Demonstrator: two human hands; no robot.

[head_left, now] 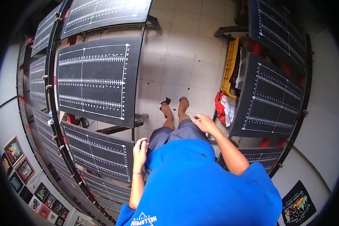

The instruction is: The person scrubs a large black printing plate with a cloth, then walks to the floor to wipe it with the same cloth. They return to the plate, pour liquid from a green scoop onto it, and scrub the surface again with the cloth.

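Note:
My left hand [140, 147] hangs beside my left hip with its fingers loosely bent, and nothing shows in it. Close to it is the edge of a black flat board [98, 145] marked with white ruled scales. On the other side, my right hand [204, 123] hovers by my right thigh, fingers loosely extended, with no held object visible. A larger black board [101, 69] of the same kind lies ahead on the left. Another black board [269, 90] is to the right, apart from my right hand.
Rows of similar boards line both sides of a tiled aisle [173, 49]. A yellow crate [229, 67] with dark cloth and red and white fabric [227, 107] sits under the right row. Metal support arms [126, 126] jut into the aisle. Small black scraps [166, 100] lie near my feet.

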